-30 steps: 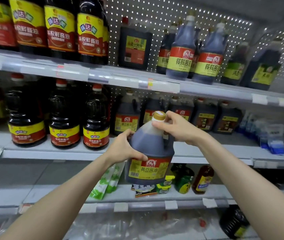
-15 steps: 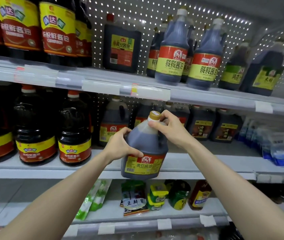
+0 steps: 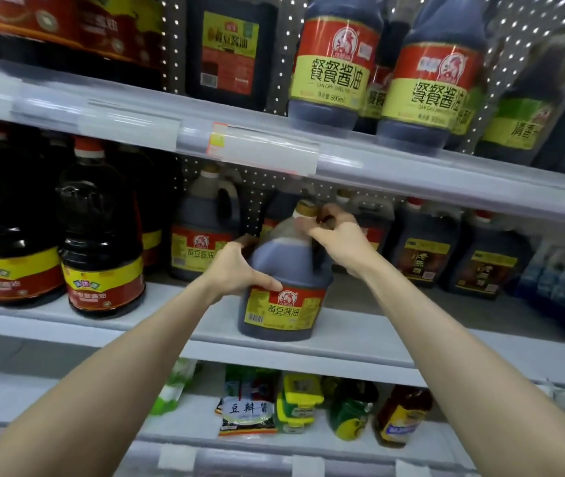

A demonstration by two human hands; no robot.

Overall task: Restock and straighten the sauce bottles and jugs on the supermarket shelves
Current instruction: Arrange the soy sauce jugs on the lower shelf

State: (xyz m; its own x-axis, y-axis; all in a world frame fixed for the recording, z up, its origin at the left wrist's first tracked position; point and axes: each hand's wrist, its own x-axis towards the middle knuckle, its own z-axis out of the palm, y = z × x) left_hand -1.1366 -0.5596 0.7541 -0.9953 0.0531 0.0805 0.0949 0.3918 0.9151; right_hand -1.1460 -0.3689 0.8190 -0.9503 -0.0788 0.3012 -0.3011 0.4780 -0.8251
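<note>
at the front of the middle shelf, left hand is curled round the jug at its shoulder and right hand grips its handle below the cap. jug is upright, long axis vertical, base at the shelf lip; contact unclear. matching jug stands behind and left. judgement: seating requires a push straight back, away from both hands.

Middle shelf: jug at front edge, left hand on its left shoulder, right hand at handle; matching jug behind-left; bottles farther left. Shelf below: packets.
</note>
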